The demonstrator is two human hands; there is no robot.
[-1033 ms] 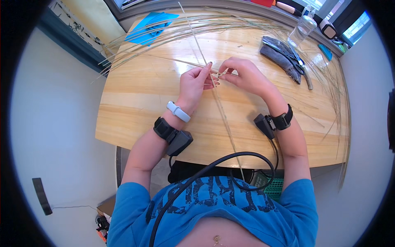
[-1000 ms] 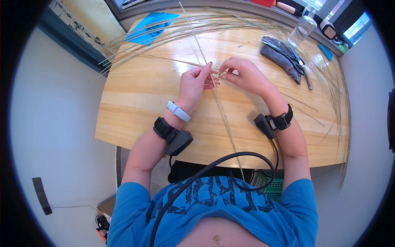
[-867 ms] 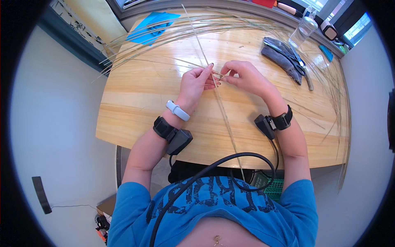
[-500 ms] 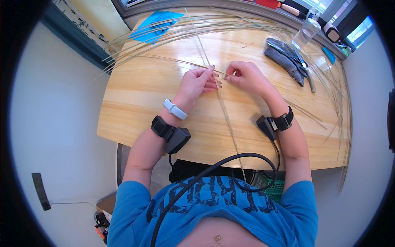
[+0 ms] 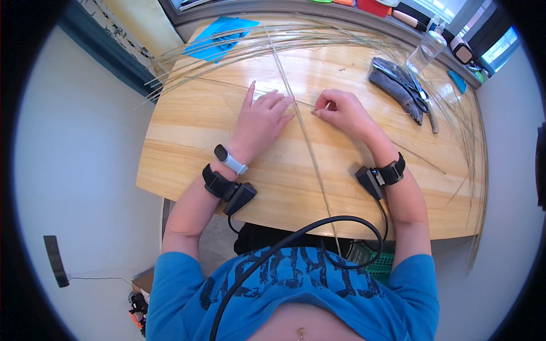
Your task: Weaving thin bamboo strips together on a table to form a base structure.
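Note:
A long, thin straw-coloured strip [image 5: 311, 150] runs from the far side of the table down past the near edge toward my lap. A thinner, darker strip [image 5: 222, 83] crosses it near the middle of the table. My left hand [image 5: 263, 116] lies palm down with its fingers spread, left of the crossing; its index fingertip reaches the long strip there. On the other side, my right hand [image 5: 343, 112] pinches the right end of the crossing strip between thumb and fingers.
Many loose strips [image 5: 273, 41] arc along the far side; more hang over the right edge [image 5: 471, 142]. Blue cloth [image 5: 222, 38] lies far left. At far right are scissors [image 5: 418, 94] on a grey pouch [image 5: 389, 85] and a clear bottle [image 5: 426, 51]. A black cable [image 5: 296, 233] loops before me.
My left hand has let go of the strips at the crossing, turned palm down and spread its fingers. My right hand keeps its pinch in nearly the same place.

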